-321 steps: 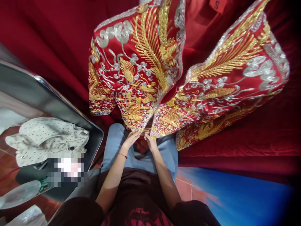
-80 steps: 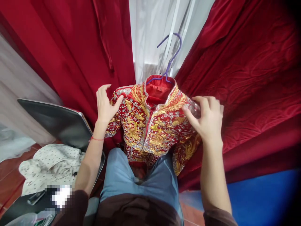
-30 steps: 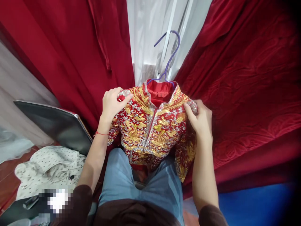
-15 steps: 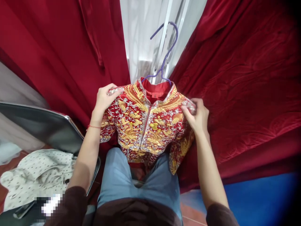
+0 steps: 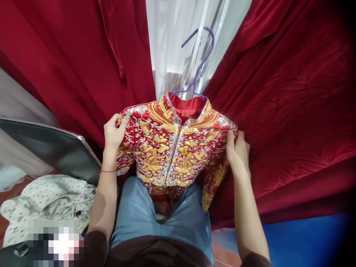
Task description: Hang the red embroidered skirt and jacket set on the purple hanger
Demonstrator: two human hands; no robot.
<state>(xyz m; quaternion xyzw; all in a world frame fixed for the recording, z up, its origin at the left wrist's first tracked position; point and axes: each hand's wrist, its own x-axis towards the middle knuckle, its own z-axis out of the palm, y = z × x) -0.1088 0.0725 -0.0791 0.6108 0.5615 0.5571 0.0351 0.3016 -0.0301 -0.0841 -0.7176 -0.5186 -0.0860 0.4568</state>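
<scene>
A red jacket (image 5: 174, 144) with gold and silver embroidery lies upright over my thighs, its front facing me and its collar at the top. A purple hanger (image 5: 197, 70) sits inside it, the hook sticking up above the collar. My left hand (image 5: 114, 131) pinches the upper part of the sleeve at the left, thumb on top. At the right, my right hand (image 5: 238, 148) grips the other upper sleeve just below the shoulder, its thumb on the front and its fingers partly hidden behind the cloth.
Dark red curtains (image 5: 292, 111) hang on both sides of a white curtain (image 5: 167, 40). At the left stands a black chair (image 5: 55, 144) with a white dotted cloth (image 5: 52, 200) on it. Something blue (image 5: 303, 237) lies at the lower right.
Both hands have slid outward and down from the shoulders onto the upper sleeves. The jacket and hanger appear slightly further right in view.
</scene>
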